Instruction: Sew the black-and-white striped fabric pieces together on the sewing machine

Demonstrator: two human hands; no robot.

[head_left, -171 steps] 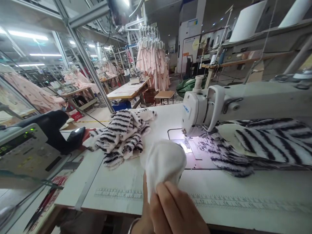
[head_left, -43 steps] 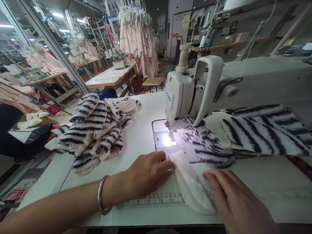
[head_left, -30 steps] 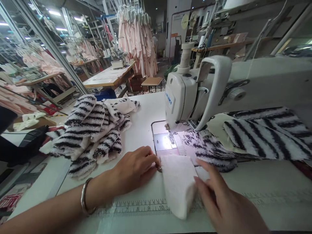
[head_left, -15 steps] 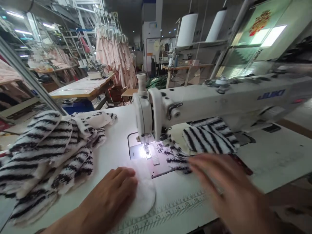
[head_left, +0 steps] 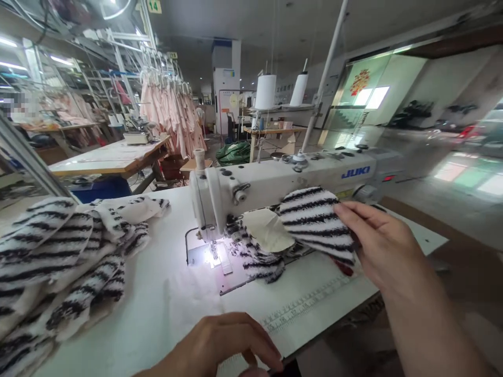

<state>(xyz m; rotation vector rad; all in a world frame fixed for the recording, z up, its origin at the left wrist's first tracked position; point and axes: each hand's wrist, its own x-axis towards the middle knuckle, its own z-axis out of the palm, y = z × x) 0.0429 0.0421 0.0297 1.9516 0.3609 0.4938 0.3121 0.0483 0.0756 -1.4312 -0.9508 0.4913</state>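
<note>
My right hand (head_left: 377, 238) grips a fluffy black-and-white striped fabric piece (head_left: 314, 222) and holds it up above the back of the sewing table. That piece joins a striped part with a pale backing (head_left: 265, 230), which trails under the lit presser foot (head_left: 215, 252) of a white Juki sewing machine (head_left: 283, 180). My left hand (head_left: 220, 345) sits at the front table edge, fingers curled, holding nothing that I can see. A white fleecy pad (head_left: 192, 298) lies on the white table just beyond it, hard to tell from the tabletop.
A heap of striped fluffy fabric pieces (head_left: 66, 262) covers the table's left side. Thread cones (head_left: 265, 91) stand behind the machine. Further back are another sewing table (head_left: 110, 159), a blue bin (head_left: 98, 189) and pink garments on hangers (head_left: 168, 118).
The view has swung left. My right hand has taken hold of the striped piece and lifted it. My left hand has moved toward the front edge, off the white pad.
</note>
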